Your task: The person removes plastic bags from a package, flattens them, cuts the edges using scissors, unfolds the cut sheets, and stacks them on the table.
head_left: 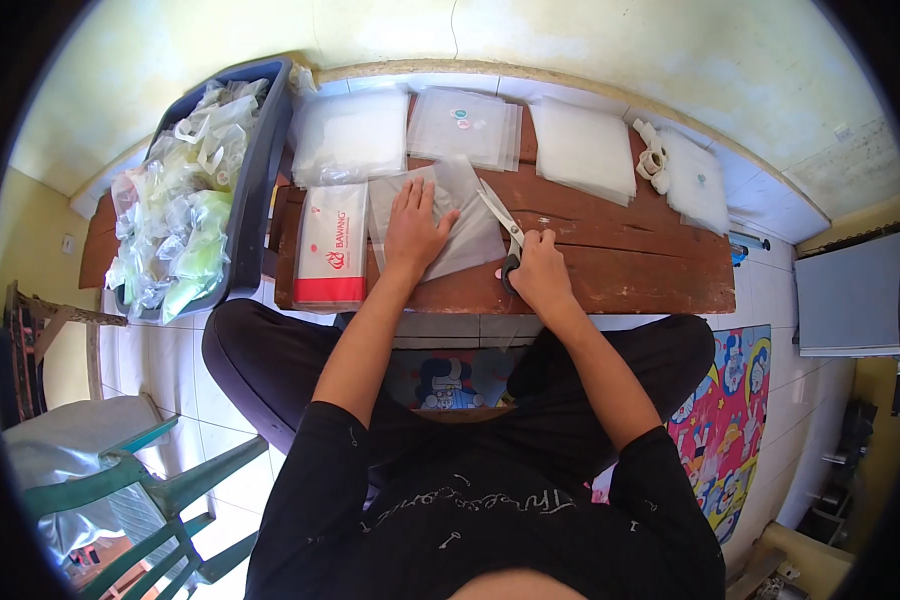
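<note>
My left hand [418,228] lies flat, fingers apart, on clear plastic sheets [470,240] at the middle of the wooden table [610,260]. My right hand [540,270] grips the dark handles of the scissors [501,214]. Their silver blades point up and left, slightly parted, beside the right edge of the sheets. Left of my left hand lies a white and red packet marked BAWANG [331,245]. Behind my hands are stacks of clear plastic, one at the left [350,135], one in the middle bearing small round stickers [465,128], and one farther right [585,150].
A dark tub [255,190] full of crumpled plastic bags [185,205] stands at the left. White rolled pieces [652,160] lie beside another plastic stack [697,182] at the table's right. A green chair [160,490] is at lower left, a colourful mat [725,430] at right.
</note>
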`<action>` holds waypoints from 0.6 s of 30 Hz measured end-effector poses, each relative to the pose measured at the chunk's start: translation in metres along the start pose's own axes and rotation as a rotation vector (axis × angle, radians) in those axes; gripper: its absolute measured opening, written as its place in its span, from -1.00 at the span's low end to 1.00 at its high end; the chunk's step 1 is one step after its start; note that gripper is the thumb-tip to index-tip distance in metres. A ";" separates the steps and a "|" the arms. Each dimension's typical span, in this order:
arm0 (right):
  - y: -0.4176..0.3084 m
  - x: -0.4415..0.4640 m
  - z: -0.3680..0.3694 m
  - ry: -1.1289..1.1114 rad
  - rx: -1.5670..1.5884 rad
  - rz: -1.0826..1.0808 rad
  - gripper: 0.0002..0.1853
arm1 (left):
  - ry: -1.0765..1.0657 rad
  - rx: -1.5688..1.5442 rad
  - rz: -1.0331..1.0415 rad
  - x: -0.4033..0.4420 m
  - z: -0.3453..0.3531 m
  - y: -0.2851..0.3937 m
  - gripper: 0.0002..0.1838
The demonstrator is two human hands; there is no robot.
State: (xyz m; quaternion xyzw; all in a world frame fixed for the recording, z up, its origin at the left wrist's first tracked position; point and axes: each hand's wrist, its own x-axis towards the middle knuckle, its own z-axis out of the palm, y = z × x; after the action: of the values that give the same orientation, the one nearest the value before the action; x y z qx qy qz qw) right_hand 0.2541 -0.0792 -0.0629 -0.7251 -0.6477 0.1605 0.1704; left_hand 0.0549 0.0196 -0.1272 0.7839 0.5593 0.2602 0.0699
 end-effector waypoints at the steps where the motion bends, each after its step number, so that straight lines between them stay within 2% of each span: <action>1: -0.003 0.002 0.000 -0.018 -0.025 0.000 -0.35 | 0.000 -0.005 -0.003 0.000 0.000 -0.001 -0.23; 18: -0.007 0.050 -0.008 -0.023 -0.108 -0.066 -0.42 | 0.011 -0.002 -0.003 0.000 -0.003 0.002 -0.25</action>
State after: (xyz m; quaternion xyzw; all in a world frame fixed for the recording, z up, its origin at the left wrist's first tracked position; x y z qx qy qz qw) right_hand 0.2573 -0.0292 -0.0534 -0.7097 -0.6807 0.1281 0.1287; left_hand 0.0550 0.0181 -0.1237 0.7815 0.5607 0.2650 0.0677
